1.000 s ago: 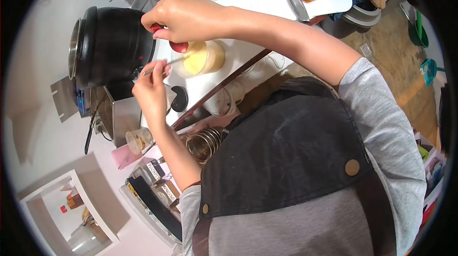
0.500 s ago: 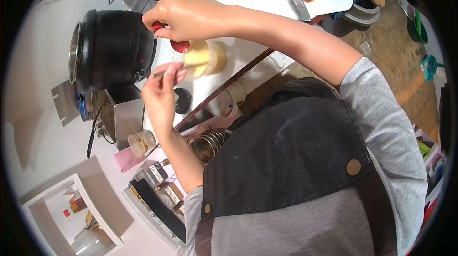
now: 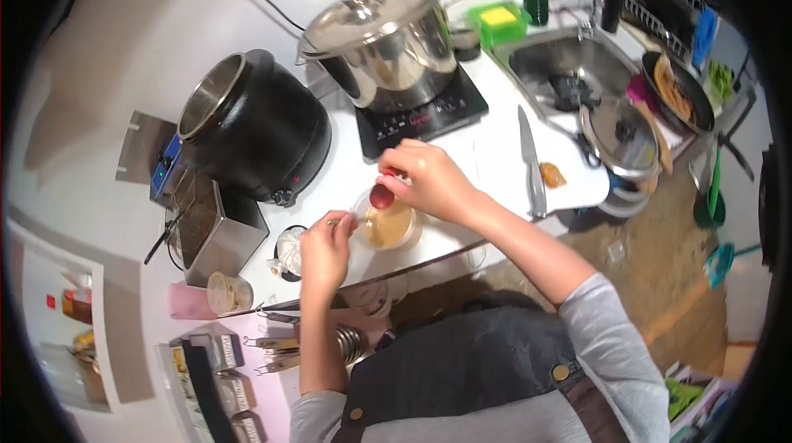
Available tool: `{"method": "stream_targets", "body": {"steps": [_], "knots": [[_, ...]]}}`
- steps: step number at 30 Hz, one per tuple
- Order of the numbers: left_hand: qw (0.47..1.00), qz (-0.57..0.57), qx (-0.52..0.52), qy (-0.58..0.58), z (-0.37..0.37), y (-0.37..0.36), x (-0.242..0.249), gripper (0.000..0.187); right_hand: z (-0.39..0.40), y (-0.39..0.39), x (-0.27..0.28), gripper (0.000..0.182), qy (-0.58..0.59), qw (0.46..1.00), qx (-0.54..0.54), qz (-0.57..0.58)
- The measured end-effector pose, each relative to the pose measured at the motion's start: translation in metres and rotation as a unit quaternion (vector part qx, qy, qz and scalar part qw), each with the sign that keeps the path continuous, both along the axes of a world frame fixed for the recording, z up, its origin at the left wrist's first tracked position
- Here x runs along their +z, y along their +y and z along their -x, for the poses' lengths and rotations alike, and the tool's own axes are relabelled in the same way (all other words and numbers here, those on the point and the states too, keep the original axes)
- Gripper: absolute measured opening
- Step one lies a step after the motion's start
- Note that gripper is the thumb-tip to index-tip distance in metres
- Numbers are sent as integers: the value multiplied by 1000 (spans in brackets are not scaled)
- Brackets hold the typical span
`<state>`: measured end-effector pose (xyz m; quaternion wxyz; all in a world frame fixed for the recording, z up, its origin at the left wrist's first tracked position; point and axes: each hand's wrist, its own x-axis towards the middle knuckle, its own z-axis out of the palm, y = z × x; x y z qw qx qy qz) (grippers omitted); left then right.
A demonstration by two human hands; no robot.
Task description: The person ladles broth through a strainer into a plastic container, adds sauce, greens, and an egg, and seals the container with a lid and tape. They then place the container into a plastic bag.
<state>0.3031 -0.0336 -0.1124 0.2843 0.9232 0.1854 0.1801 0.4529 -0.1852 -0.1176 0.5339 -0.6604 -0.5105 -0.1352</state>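
Now our view takes in also the sink [image 3: 530, 60], yet we judge the work at the clear tub [image 3: 415, 233] unchanged. From left: our left hand [image 3: 324, 253] pinches a thin handle [image 3: 333, 221], the tub on the table [image 3: 342, 171] holds yellowish contents [image 3: 388, 230], our right hand [image 3: 429, 181] holds a red spoon [image 3: 381, 196] above it

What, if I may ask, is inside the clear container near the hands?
Inside the clear container is a yellowish-tan substance. The red utensil in the right hand covers part; the container's bottom cannot be seen.
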Motion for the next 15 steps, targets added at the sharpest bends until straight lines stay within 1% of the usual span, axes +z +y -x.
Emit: {"method": "stream_targets", "body": {"steps": [1, 3, 5, 6, 7, 8, 9, 10, 11, 13, 15], "knots": [[999, 34, 12, 5, 7, 5, 5, 17, 0, -1, 3, 12, 22, 1000, 2, 5], [982, 186, -13, 12, 18, 2, 5, 18, -3, 1, 3, 12, 5, 1000, -16, 4], [990, 100, -93, 13, 13, -11, 1, 17, 0, 3, -2, 12, -16, 999, -35, -3], [993, 37, -109, 10, 8, -12, -10, 16, -3, 5, -2, 12, -26, 999, -23, -11], [993, 24, -108, -44, 3, -7, -27, 15, -2, 5, -4, 11, -19, 999, -22, -13], [992, -35, -93, -76, 1, 0, -30, 14, -1, 6, -5, 11, -23, 999, -46, 6], [998, 26, -55, -34, 5, -4, -8, 16, 1, 5, -2, 10, -30, 999, -39, -4], [998, 28, -35, -39, 10, 8, -11, 18, 2, 3, -3, 10, -8, 999, -34, -3], [998, 61, -5, -30, 18, 11, -4, 20, 0, 3, -3, 10, 8, 999, -34, -6], [982, 185, -41, -15, 27, 8, 1, 21, 2, 4, -1, 10, 21, 999, -46, 18], [988, 133, -74, -15, 15, -10, -2, 21, 3, 5, 1, 11, 23, 998, -52, 28]]}}
